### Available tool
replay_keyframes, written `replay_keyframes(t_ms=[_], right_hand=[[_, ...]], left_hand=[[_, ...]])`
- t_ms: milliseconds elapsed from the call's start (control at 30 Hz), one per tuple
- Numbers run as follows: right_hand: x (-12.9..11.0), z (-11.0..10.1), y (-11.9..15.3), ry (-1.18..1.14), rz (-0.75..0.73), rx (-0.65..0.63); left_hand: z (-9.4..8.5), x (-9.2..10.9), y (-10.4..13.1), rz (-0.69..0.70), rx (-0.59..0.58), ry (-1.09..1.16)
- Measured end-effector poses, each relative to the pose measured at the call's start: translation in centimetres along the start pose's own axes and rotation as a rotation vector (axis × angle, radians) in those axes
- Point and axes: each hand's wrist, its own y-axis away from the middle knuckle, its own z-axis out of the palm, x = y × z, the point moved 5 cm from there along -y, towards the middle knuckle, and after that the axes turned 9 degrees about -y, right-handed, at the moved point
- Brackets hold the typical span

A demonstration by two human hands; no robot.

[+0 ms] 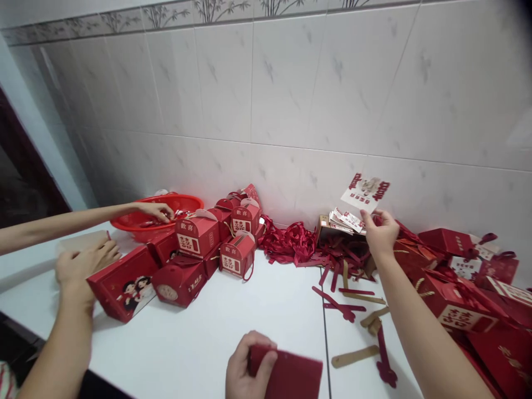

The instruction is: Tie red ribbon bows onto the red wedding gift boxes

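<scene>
My left hand (249, 366) is closed at the bottom edge, its thumb pressed on a dark red paper box (297, 372) that is partly cut off by the frame. Only one plain side of that box shows. Farther right, my right hand (380, 233) pinches a white card with red lettering (366, 191) by its lower edge. Just below this card, a stack of similar cards (343, 220) lies in a small open container (324, 230) by the wall. Red ribbons (291, 243) are heaped to the left of the stack.
At left, a co-worker's hand (155, 211) reaches into a red basin (189, 203); another hand (85, 260) rests near a red box (124, 285). Red gift boxes (197, 234) are stacked mid-left. Gold and red strips (355, 356) lie scattered at right, beside more red boxes (461, 310).
</scene>
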Motion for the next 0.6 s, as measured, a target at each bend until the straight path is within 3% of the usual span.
replay_keyframes(t_ms=[100,133,167,267,367,433,500,600], right_hand=[[-5.1,-2.2,3.2,-0.17,0.013,-0.092],[-6.7,-3.0,4.5,-0.322,0.049,-0.104],[-8.0,-3.8,5.8,-0.452,0.096,-0.109],[-10.4,-4.6,10.3,-0.631,0.3,-0.278],[-10.1,-3.8,15.4,-0.598,0.49,-0.53],[-9.2,-3.2,18.4,-0.498,0.51,-0.652],[-8.3,-2.6,20.5,-0.378,0.466,-0.708],[-7.9,-2.1,22.0,-0.246,0.33,-0.663]], left_hand=[[0.5,0.1,-1.1,0.059,-0.024,-0.14],[0.7,0.0,-1.4,0.072,-0.029,-0.152],[0.9,-0.1,-1.6,0.079,-0.04,-0.143],[1.6,-0.3,-1.9,0.051,-0.07,-0.034],[1.9,-0.3,-2.0,0.045,-0.121,0.101],[1.9,-0.1,-2.0,0.067,-0.145,0.143],[1.7,0.0,-2.2,0.084,-0.146,0.149],[1.4,0.1,-2.3,0.079,-0.148,0.152]])
